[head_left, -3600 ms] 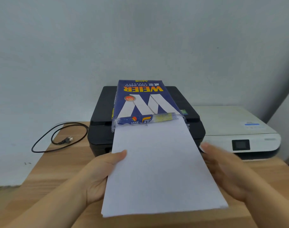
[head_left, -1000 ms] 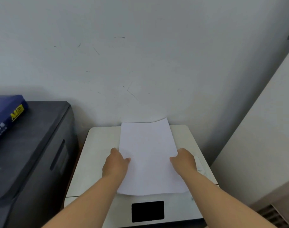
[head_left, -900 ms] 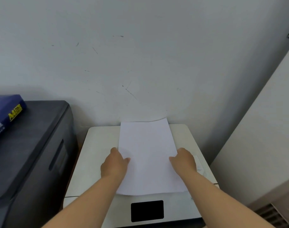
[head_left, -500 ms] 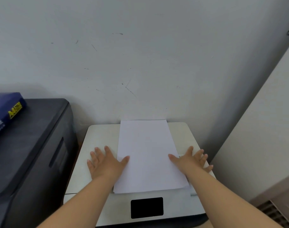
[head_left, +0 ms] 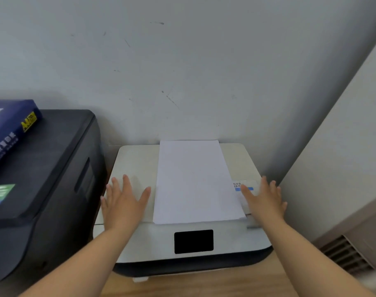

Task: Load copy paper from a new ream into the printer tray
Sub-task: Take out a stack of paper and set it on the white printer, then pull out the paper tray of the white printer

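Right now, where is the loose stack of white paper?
In the head view, the paper stack lies flat on top of the white printer, centred between the open left hand and right hand, just behind the black screen.

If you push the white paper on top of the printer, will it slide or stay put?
The paper would probably slide easily: it lies flat on the white printer's smooth lid, and neither hand touches it. It looks like a thin stack, so lifted by one edge it would likely droop.
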Motion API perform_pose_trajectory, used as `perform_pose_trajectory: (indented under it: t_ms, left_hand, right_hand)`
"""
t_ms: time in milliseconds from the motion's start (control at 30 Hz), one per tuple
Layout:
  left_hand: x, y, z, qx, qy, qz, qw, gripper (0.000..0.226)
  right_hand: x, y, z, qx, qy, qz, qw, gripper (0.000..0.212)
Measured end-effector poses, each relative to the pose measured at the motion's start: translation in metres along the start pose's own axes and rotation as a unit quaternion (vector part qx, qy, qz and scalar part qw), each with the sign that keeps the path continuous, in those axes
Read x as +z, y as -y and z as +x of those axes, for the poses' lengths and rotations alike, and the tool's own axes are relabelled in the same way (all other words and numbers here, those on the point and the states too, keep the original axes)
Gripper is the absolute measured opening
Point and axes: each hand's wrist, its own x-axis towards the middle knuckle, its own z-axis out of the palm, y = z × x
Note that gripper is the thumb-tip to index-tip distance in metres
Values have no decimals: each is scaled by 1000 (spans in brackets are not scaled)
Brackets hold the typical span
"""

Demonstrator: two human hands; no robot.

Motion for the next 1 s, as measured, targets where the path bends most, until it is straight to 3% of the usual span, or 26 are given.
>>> perform_pose_trajectory:
  t_ms: [133,233,367,433,533,700,1000]
  left_hand:
    - [4,34,-43,36,-66,-58,995,79]
    - [19,54,-81,-9,-77,-190,979,87]
    - [49,79,-129,-135,42,-309,941,103]
    - [64,85,-145,-148,111,-272,945,112]
    - [75,82,-148,-143,142,-197,959,119]
    - [77,69,-140,-178,141,-183,956,115]
    - [87,72,-139,-188,109,-211,953,103]
  right_hand:
    - [16,-52,-45,12,-45,173,984,75]
    - [37,-82,-82,58,-17,248,967,82]
    - [67,-101,-122,32,67,263,962,88]
    - [77,-103,-131,44,104,243,963,97]
    - [83,-101,-129,82,122,222,964,105]
    - [82,-96,-126,121,117,204,964,102]
    - [84,-102,-121,144,143,275,940,98]
